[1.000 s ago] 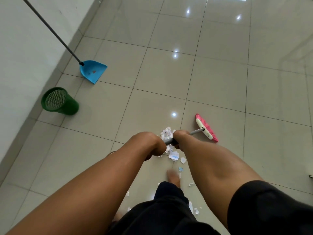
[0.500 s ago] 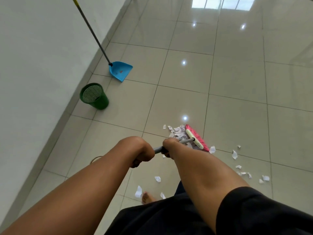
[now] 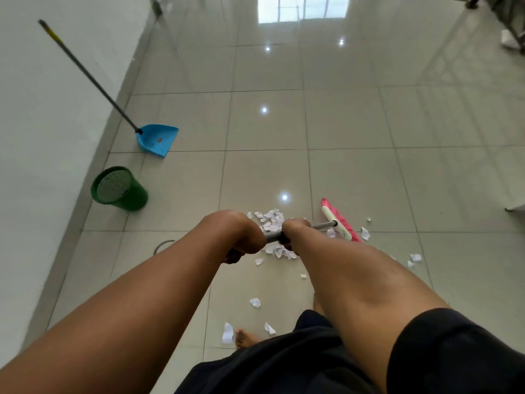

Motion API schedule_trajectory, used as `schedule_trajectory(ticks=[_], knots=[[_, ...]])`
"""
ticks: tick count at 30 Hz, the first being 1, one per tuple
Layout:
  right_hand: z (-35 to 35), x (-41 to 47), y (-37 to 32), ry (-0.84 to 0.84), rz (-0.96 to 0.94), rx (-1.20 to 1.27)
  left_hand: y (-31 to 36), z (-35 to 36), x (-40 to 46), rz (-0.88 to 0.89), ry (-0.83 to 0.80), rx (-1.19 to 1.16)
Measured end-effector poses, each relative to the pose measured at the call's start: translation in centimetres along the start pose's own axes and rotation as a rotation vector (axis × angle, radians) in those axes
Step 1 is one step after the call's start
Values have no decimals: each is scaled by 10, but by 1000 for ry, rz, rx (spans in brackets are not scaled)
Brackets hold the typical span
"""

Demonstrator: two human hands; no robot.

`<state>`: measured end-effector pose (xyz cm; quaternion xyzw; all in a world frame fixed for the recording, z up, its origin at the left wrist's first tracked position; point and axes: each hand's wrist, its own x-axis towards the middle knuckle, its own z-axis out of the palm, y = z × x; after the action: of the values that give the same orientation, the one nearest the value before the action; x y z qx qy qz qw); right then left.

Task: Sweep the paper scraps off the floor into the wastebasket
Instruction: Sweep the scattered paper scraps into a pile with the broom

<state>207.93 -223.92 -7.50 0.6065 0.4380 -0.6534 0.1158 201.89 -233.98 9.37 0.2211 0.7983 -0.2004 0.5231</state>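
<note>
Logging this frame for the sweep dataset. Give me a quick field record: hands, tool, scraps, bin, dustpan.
left hand: gripping the broom handle, nearer the body
right hand: gripping the handle just ahead of the left
broom: pink-bristled head on the floor, right of the pile
paper scraps: main pile by the hands, strays to the right and near the foot
wastebasket: green, upright, by the wall
dustpan: blue, beyond the wastebasket, long handle leaning on the wall

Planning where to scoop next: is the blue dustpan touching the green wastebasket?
Apart. The head view shows bare floor tile between the blue dustpan and the green wastebasket; the dustpan lies farther along the wall.
</note>
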Motion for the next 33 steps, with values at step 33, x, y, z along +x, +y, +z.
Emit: schedule_trajectory(ticks=[33], knots=[[-275, 93, -4, 284, 241, 202, 305, -25, 38, 108, -36, 278]])
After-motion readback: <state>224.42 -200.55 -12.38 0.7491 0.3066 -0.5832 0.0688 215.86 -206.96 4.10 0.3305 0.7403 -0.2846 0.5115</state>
